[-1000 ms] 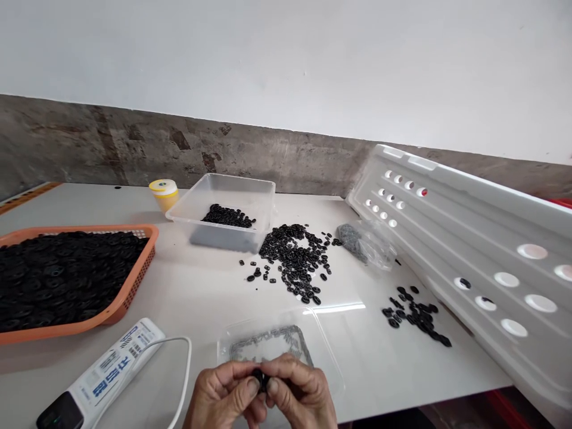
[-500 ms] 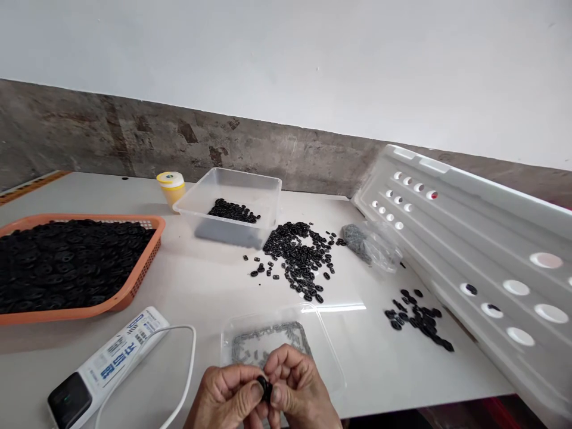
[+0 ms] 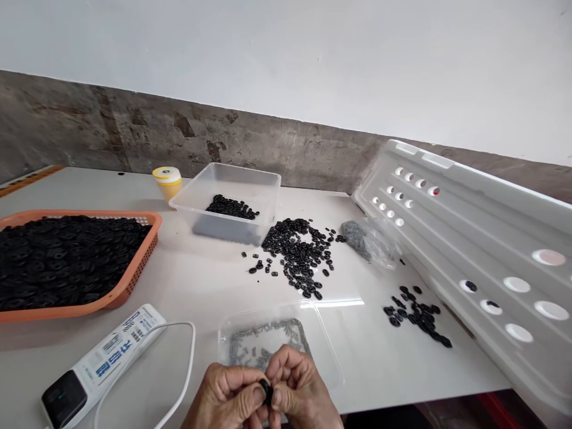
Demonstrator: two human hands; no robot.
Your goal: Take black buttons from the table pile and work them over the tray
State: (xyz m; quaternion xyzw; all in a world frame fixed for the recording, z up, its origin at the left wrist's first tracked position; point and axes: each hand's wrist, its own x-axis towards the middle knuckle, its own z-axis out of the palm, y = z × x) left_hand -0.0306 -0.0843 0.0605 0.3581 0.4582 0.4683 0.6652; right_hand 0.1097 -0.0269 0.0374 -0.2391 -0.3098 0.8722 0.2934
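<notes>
Between the fingertips of both hands is a small black oval plastic part [image 3: 267,391], partly hidden by the thumbs. My left hand [image 3: 227,394] pinches it from the left side. From the right, my right hand [image 3: 300,390] presses thumb and fingers against it. Just behind and below the hands lies a shallow clear plastic tray [image 3: 330,351] holding many small grey pieces [image 3: 250,339]. Farther back on the table spreads a pile of small black oval parts with holes [image 3: 297,250]. A smaller heap of black parts [image 3: 417,316] lies to the right.
An orange basket [image 3: 154,238] full of black rings stands left. A clear bin [image 3: 268,196] with black parts and a yellow cup [image 3: 168,183] are at the back. A white power bank [image 3: 111,351] with cable lies front left. A bag of grey pieces [image 3: 364,238] rests near a white perforated panel [image 3: 482,238].
The view has shifted slightly. Both hands stay pinched on the small black part in nearly the same position, with little visible movement of the fingers.
</notes>
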